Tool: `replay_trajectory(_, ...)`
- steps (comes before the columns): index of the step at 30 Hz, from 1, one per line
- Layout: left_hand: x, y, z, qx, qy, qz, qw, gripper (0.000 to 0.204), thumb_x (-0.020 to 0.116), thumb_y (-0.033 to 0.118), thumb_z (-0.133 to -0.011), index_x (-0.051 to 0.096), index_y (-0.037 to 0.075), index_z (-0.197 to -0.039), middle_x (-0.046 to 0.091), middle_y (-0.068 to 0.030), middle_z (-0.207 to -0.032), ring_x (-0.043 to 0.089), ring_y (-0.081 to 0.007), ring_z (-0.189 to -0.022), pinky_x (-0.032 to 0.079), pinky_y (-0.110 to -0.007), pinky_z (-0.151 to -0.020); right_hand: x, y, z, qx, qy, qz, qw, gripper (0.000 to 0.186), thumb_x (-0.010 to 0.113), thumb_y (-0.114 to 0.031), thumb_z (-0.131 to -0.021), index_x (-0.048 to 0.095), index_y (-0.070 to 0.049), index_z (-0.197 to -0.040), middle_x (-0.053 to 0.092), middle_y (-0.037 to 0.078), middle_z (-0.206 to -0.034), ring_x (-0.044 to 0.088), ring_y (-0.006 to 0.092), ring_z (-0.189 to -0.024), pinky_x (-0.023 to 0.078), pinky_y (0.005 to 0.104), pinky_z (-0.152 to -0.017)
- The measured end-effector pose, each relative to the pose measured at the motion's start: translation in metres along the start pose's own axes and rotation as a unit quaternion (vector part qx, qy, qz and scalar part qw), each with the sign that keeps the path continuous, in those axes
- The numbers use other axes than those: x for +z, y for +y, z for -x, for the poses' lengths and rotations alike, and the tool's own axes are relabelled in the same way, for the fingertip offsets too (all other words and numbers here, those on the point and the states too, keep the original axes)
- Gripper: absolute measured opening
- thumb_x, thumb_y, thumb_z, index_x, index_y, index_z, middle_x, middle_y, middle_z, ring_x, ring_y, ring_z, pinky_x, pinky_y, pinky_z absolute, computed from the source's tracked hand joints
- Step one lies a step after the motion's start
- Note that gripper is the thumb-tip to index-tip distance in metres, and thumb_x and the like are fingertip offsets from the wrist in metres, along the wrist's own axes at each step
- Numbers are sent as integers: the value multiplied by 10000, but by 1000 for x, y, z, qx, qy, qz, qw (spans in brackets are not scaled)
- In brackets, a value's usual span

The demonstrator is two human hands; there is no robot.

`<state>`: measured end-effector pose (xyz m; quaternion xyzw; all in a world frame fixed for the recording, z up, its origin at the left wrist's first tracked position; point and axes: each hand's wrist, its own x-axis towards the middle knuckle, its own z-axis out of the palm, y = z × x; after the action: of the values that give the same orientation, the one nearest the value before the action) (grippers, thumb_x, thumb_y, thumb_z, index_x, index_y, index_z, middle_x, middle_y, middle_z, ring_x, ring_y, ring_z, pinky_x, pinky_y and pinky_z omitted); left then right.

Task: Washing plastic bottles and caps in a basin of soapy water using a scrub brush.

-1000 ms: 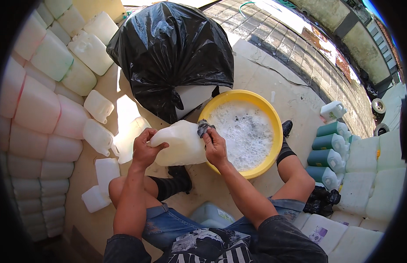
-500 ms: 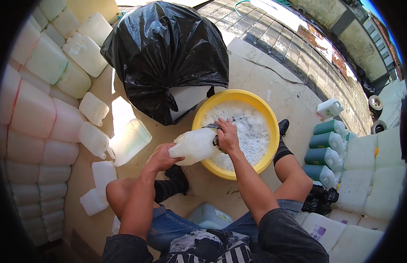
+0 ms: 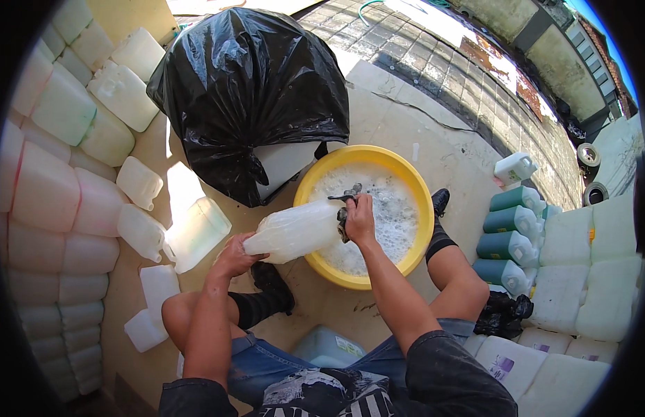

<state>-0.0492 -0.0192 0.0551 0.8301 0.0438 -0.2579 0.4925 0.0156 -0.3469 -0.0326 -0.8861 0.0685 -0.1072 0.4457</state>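
A whitish translucent plastic jug (image 3: 294, 231) lies on its side between my hands, partly over the rim of a yellow basin (image 3: 423, 229). My left hand (image 3: 233, 256) grips the jug's left end, fingers curled round its edge. Over the basin, at the jug's other end, my right hand (image 3: 359, 219) is closed on a dark, wet cloth (image 3: 343, 226). The cloth lies against the jug, and parts of it stick out past my fingers. White suds (image 3: 388, 243) cover the water in the basin.
A big black plastic bag (image 3: 253, 90) stands beyond the basin. Translucent jerrycans (image 3: 47, 184) are stacked along the left, with loose ones (image 3: 194, 236) on the floor. Teal jugs (image 3: 506, 247) and more white jerrycans (image 3: 562, 295) line the right. A container (image 3: 329, 345) sits between my legs.
My left hand has drawn the jug's end leftward, and more of its side shows. The cloth now stands out more around my right hand. The whole view has shifted slightly.
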Motion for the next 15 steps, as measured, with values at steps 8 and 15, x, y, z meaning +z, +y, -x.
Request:
replay_trajectory(8, 4, -10, -1, -14, 9, -40, 999, 350, 869, 94, -808, 743, 47, -1132, 767, -60, -1001, 689, -160, -931, 541, -325, -867, 28, -59, 19, 41, -36, 224, 973, 720, 485, -553, -1016, 496, -22, -1502, 373, 317, -1582, 292, 477, -1501, 149, 595, -1244)
replay_trajectory(15, 5, -20, -3, 1, 3, -6, 1000, 373, 871, 100, -814, 732, 53, -1157, 760, -52, -1022, 687, -149, -920, 542, -316, -858, 15, -50, 28, -60, -63, 159, 983, 580, 605, -397, -974, 582, -5, -1401, 521, 237, -1456, 462, 424, -1372, 322, 514, -1184)
